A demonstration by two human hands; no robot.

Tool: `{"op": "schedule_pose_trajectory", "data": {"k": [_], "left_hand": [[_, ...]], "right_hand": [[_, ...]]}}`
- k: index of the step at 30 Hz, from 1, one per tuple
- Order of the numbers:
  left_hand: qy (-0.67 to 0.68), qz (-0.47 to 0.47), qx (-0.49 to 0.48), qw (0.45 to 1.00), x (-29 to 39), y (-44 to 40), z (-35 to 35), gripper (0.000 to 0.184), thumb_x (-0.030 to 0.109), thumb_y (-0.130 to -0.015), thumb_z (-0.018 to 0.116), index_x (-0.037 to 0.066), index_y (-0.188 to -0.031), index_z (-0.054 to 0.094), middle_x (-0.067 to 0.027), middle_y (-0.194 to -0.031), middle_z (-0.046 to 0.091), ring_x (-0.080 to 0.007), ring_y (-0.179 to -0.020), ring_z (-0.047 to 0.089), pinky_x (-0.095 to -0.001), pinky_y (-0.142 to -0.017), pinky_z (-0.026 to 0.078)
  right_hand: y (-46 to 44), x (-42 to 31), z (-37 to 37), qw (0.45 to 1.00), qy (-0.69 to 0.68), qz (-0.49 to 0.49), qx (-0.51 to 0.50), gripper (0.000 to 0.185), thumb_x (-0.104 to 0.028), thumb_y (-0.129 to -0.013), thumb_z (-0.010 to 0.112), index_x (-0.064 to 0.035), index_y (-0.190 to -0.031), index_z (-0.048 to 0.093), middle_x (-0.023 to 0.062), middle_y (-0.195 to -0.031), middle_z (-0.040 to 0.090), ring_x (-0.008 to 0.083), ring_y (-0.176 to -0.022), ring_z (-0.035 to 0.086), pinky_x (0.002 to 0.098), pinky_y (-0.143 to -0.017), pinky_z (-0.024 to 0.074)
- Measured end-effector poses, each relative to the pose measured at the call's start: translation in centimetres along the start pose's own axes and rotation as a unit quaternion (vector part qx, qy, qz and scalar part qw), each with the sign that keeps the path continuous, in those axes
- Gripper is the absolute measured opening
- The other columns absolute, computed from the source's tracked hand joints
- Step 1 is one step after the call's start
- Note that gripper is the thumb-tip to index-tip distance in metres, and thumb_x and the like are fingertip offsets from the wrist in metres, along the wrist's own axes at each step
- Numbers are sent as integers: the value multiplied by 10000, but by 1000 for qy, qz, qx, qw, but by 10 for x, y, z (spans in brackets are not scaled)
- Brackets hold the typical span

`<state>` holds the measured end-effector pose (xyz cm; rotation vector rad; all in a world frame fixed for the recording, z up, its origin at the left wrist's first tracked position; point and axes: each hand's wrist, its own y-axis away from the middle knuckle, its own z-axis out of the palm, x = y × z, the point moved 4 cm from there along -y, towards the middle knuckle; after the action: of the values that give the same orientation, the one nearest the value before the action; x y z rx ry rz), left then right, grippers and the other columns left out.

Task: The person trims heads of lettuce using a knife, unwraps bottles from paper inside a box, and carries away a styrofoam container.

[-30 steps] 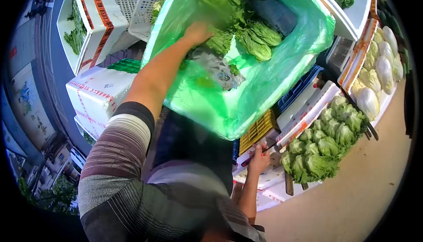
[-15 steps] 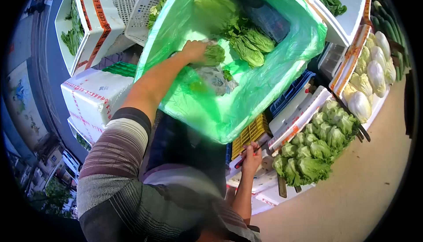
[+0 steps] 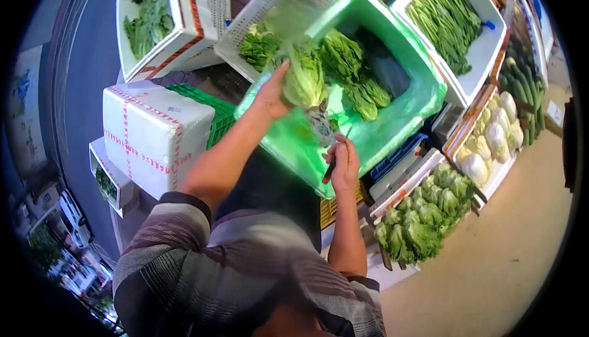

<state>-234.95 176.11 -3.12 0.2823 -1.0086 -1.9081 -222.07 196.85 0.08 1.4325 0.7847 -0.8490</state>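
My left hand (image 3: 274, 96) is closed around the side of a leafy lettuce head (image 3: 305, 79), holding it upright over the near left part of a box lined with a green plastic bag (image 3: 399, 113). The leaf tips blur upward. Close to the lettuce's base is a crumpled clear printed plastic piece (image 3: 319, 122); whether it is attached to the head I cannot tell. My right hand (image 3: 345, 160) grips a small knife (image 3: 329, 171) with a red and black handle, just below and right of that base. More lettuce heads (image 3: 362, 95) lie inside the lined box.
A white crate (image 3: 236, 47) with greens stands behind on the left, near a taped white foam box (image 3: 156, 134). On the right are long green stalks (image 3: 445, 21), Chinese cabbages (image 3: 496, 137) and stacked lettuces (image 3: 423, 214).
My left hand has lifted the lettuce head up out of the lined box. My right hand with the knife has risen from the lower right to near its base. The view has shifted.
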Motion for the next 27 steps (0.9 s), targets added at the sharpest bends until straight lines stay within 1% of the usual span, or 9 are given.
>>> {"op": "schedule_pose_trajectory", "data": {"k": [2, 5, 7, 10, 14, 17, 23, 25, 27], "left_hand": [[60, 27, 15, 998, 14, 26, 3, 515, 483, -989, 443, 127, -1359, 482, -89, -1394, 510, -288, -1242, 511, -507, -1058, 392], [137, 61, 8, 989, 29, 50, -6, 516, 487, -983, 454, 134, -1358, 482, -81, -1365, 523, -293, -1202, 533, -508, -1036, 410], [153, 64, 34, 986, 40, 56, -24, 499, 487, -966, 491, 124, -1305, 535, -80, -1290, 578, -287, -1157, 561, -486, -1005, 443], [180, 73, 82, 977, 56, 80, -20, 474, 467, -925, 585, 91, -1212, 619, -70, -1197, 651, -262, -1074, 620, -437, -956, 501], [199, 91, 57, 974, 71, 79, -48, 437, 456, -921, 595, 105, -1178, 640, -53, -1153, 673, -248, -1045, 637, -438, -936, 512], [200, 85, 90, 972, 83, 87, -56, 419, 450, -922, 593, 115, -1167, 646, -43, -1139, 679, -243, -1039, 643, -435, -924, 517], [218, 103, 103, 965, 97, 91, -67, 411, 436, -941, 569, 113, -1187, 629, -42, -1158, 669, -244, -1055, 636, -426, -924, 518], [227, 115, 119, 960, 101, 90, -74, 408, 430, -951, 558, 109, -1195, 620, -47, -1169, 663, -244, -1065, 631, -422, -932, 514], [238, 124, 108, 957, 108, 88, -80, 407, 404, -997, 466, 104, -1259, 553, -70, -1233, 609, -262, -1137, 579, -442, -990, 464]], "right_hand": [[-24, -18, 34, 989, 85, -121, -33, 373, -206, -1002, 488, 27, -1291, 520, 27, -801, 566, 127, -659, 527, 284, -629, 470], [-39, -45, 89, 946, 211, -241, -50, 421, -155, -962, 558, 45, -1327, 490, 66, -807, 602, 163, -664, 558, 305, -639, 478], [-32, -91, 129, 939, 248, -234, -56, 498, -141, -932, 606, 47, -1366, 450, 100, -813, 622, 196, -672, 586, 325, -648, 493], [-30, -107, 162, 947, 261, -168, -84, 619, -209, -878, 665, 20, -1392, 407, 198, -924, 666, 367, -802, 659, 438, -698, 509], [-34, -100, 189, 918, 276, -275, -78, 618, -210, -879, 668, 22, -1390, 411, 190, -905, 668, 366, -763, 658, 436, -667, 510], [-35, -102, 203, 911, 277, -292, -87, 607, -177, -906, 655, -10, -1427, 392, 155, -801, 648, 308, -679, 629, 397, -635, 501], [-43, -94, 221, 916, 278, -267, -110, 525, -180, -927, 638, -64, -1404, 453, 153, -800, 642, 289, -665, 617, 380, -638, 497], [-46, -92, 228, 922, 276, -244, -120, 506, -174, -914, 639, -79, -1384, 478, 177, -939, 663, 342, -806, 647, 413, -709, 512], [-49, -92, 233, 922, 276, -235, -134, 490, -165, -911, 633, -92, -1374, 493, 186, -1037, 670, 365, -908, 657, 427, -765, 516]]}}
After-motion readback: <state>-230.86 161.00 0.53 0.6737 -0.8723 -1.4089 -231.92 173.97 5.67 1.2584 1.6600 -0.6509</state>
